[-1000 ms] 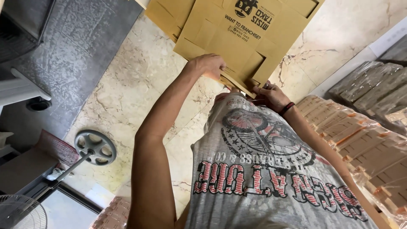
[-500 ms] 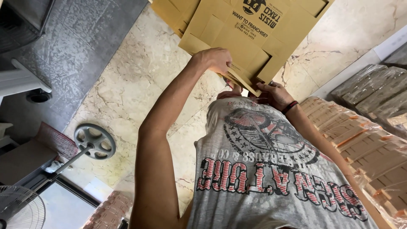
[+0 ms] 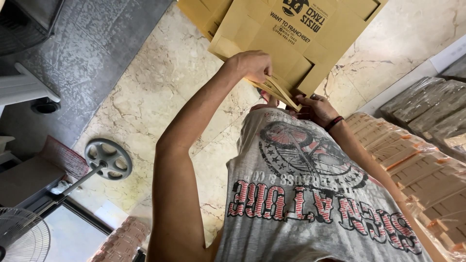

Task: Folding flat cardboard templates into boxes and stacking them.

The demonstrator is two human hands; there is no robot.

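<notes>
A flat brown cardboard box blank with a black print hangs in front of me over the marble floor. My left hand is closed on its lower edge, fingers curled over a folded flap. My right hand, with a dark band on the wrist, pinches the narrow folded strips at the same edge, close to my chest. A grey sleeveless printed shirt fills the lower middle of the view. More brown cardboard shows behind the blank at the upper left.
Stacks of flat brown cardboard in clear plastic wrap lie along the right side. A standing fan has its round base on the floor to the left and its head at the lower left corner. A dark stone slab lies at the upper left.
Both hands and the cardboard blank have shifted slightly up and to the right in view. The left hand has closed further over the folded edge.
</notes>
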